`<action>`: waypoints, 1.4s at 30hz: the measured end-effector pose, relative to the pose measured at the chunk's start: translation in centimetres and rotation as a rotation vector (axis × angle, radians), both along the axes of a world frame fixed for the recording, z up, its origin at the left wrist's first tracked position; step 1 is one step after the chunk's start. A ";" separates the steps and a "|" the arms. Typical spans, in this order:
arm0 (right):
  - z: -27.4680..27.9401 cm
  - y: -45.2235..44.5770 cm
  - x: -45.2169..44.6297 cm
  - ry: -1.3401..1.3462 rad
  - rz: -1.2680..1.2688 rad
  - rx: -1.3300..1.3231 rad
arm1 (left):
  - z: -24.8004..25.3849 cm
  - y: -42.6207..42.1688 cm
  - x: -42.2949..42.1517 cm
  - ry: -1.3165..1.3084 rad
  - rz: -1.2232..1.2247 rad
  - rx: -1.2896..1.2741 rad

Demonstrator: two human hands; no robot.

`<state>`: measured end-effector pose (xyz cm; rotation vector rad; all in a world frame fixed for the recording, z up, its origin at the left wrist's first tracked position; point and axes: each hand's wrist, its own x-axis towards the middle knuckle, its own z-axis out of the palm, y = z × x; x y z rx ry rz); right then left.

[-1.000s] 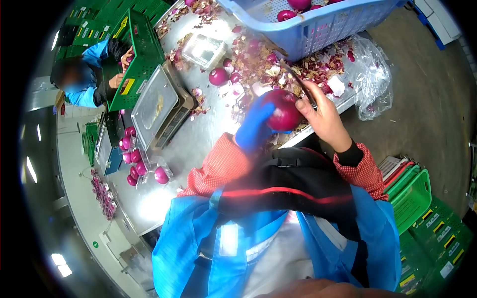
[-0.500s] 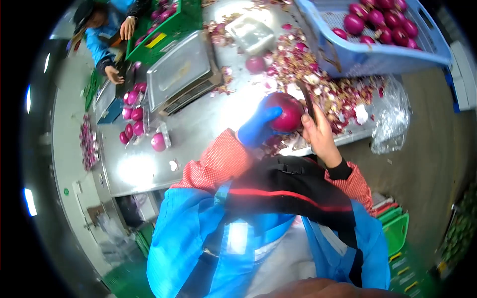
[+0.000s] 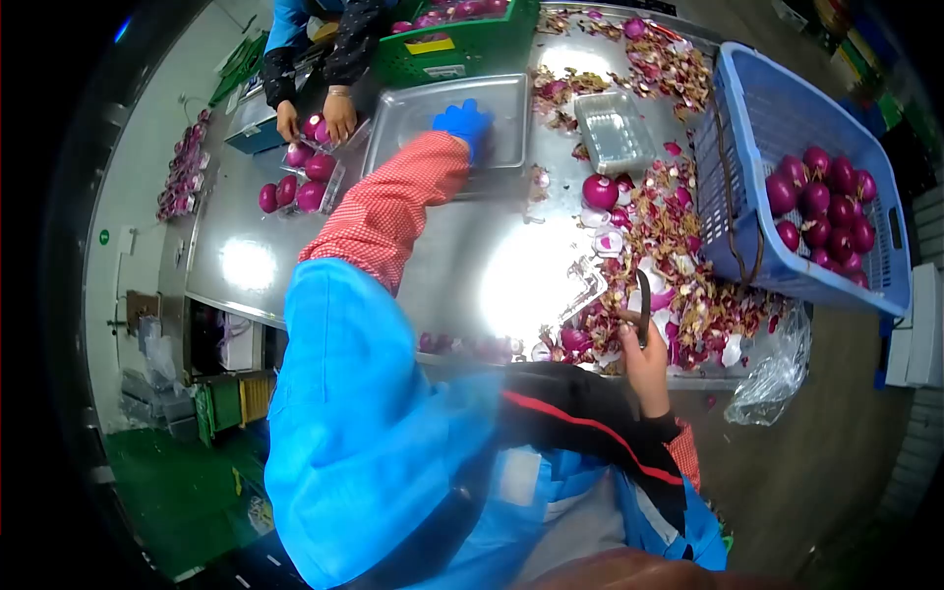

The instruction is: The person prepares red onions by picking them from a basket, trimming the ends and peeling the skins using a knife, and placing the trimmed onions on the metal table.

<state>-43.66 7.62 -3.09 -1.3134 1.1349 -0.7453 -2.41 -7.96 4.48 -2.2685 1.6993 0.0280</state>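
Observation:
My left hand (image 3: 464,126), in a blue glove, reaches over the metal tray (image 3: 403,116) of the scale with its fingers spread and nothing seen in it. Low on the right, my right hand (image 3: 644,369) grips a knife (image 3: 644,303), its dark curved blade pointing up. Around the knife lie onion peelings (image 3: 678,246) in a loose heap. A peeled red onion (image 3: 600,192) rests beside them, below a clear plastic box (image 3: 615,133).
A blue basket (image 3: 816,236) of red onions stands at the right. At the upper left, a co-worker's hands (image 3: 339,113) touch packed onions (image 3: 320,167). Behind the scale is a green crate (image 3: 442,49). Crumpled clear plastic (image 3: 772,379) hangs at the table's right edge.
My left hand has left the large red onion and moved up and left to the scale. That onion is no longer between my hands. My right hand still holds the knife, now lower. The view has shifted.

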 end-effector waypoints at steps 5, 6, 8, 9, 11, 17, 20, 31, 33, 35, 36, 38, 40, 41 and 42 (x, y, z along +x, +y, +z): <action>-0.1 -0.4 -1.0 0.048 -0.025 0.115 | -1.0 2.6 1.7 0.441 0.016 -0.518; 0.0 -0.4 -1.1 0.076 0.004 0.102 | -2.5 2.9 3.5 0.597 0.047 -0.695; -0.4 -0.1 -1.2 0.105 0.048 0.078 | -4.0 4.1 6.9 0.896 0.128 -0.979; -0.6 0.1 -1.2 0.121 0.074 0.065 | -5.3 4.5 9.7 0.971 0.198 -1.007; -0.8 0.5 -0.8 0.136 0.106 -0.012 | -3.5 7.6 11.1 1.068 0.325 -1.009; -0.7 0.8 0.3 0.188 0.215 -0.030 | -2.1 11.5 14.3 0.945 0.288 -1.019; -0.9 1.0 0.7 0.216 0.255 -0.035 | -0.8 11.6 14.5 0.826 0.261 -0.981; -0.7 1.5 0.8 0.295 0.255 -0.007 | 0.9 3.8 7.0 0.586 -0.120 -0.585; -1.4 1.7 0.3 0.272 0.235 -0.020 | 0.2 1.9 4.8 0.484 -0.198 -0.449; -2.2 1.8 -0.1 0.244 0.201 -0.027 | -1.0 0.6 2.6 0.421 -0.176 -0.208; -2.4 1.9 -0.2 0.231 0.186 -0.031 | -1.5 0.0 1.3 0.313 -0.120 -0.113; -2.2 2.0 -0.3 0.193 0.148 -0.022 | -1.5 -0.4 0.7 0.241 -0.063 -0.107; -2.0 2.1 -0.5 0.165 0.119 -0.017 | -2.6 -1.2 2.5 0.400 -0.064 -0.169; -2.4 2.3 -0.9 0.165 0.103 -0.003 | -3.9 -1.4 4.1 0.539 -0.126 -0.215; -3.1 2.3 -1.3 0.162 0.081 0.006 | -3.2 -0.2 3.5 0.608 -0.106 -0.282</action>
